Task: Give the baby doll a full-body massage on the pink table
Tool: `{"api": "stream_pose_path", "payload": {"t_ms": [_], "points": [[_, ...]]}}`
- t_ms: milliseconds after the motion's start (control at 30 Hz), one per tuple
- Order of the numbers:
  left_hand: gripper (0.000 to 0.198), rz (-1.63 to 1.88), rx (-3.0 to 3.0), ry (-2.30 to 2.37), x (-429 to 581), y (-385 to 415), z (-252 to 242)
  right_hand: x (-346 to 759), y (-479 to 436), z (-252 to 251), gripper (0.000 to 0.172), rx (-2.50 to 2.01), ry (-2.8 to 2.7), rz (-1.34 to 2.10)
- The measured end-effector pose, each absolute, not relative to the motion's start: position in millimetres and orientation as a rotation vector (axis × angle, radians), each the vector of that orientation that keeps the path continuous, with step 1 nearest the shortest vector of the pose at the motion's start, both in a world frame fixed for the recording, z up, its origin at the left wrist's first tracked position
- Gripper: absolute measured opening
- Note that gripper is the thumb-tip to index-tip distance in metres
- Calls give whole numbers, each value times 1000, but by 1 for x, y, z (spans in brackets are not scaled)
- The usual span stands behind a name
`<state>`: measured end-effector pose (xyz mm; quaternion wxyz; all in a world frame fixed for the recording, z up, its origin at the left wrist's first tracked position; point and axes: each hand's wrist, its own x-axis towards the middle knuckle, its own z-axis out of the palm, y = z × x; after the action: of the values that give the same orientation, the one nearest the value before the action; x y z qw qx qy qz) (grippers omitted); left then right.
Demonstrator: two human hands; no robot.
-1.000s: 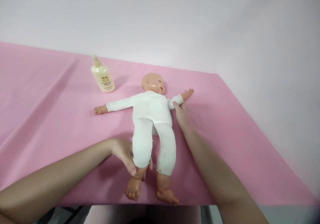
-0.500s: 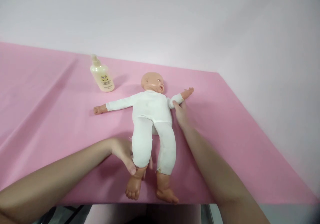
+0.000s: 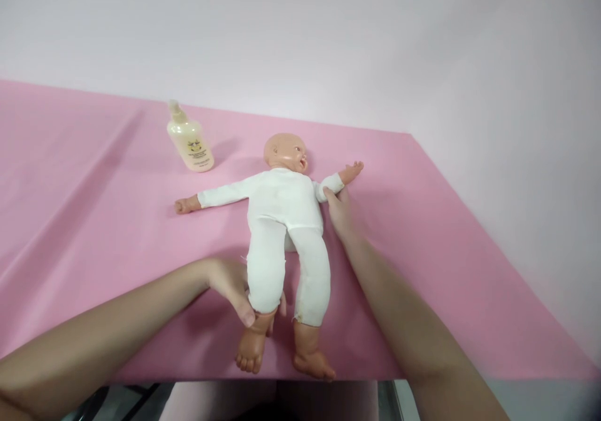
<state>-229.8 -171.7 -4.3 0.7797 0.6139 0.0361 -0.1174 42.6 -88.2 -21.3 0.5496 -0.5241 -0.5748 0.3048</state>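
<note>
Nothing shifts: left hand point(image 3: 235, 292) stays pinching doll point(image 3: 284, 220) ankle at near edge; right hand point(image 3: 339, 211) fingers together against its armpit, doll's long axis running near-to-far.

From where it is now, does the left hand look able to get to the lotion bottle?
Probably yes. The left hand grips the doll at the lower leg, and the pink cloth between it and the bottle lies bare, but it would first have to let go.
</note>
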Motion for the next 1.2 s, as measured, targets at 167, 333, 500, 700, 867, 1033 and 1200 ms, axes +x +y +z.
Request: {"api": "stream_pose_path", "payload": {"t_ms": [167,333,500,700,867,1033,1200], "points": [[73,-243,1330,85,-230,-172,-7,41,-91,-19,96,-1238,-1358,719],[74,-246,1330,70,-231,-171,-11,40,-92,-18,93,-1262,-1359,726],[74,-245,1344,70,-231,-171,-10,40,-91,-18,97,-1254,-1349,724],[73,-243,1326,56,-231,-172,-9,40,-91,-19,95,-1225,-1341,743],[72,-249,1286,77,-230,-172,-8,40,-92,-18,94,-1233,-1335,733],[71,-256,1299,52,-231,-171,-9,40,-91,-19,95,-1222,-1339,738],[72,-249,1308,38,-232,-171,-10,42,-89,-23,96,-1230,-1353,742]]}}
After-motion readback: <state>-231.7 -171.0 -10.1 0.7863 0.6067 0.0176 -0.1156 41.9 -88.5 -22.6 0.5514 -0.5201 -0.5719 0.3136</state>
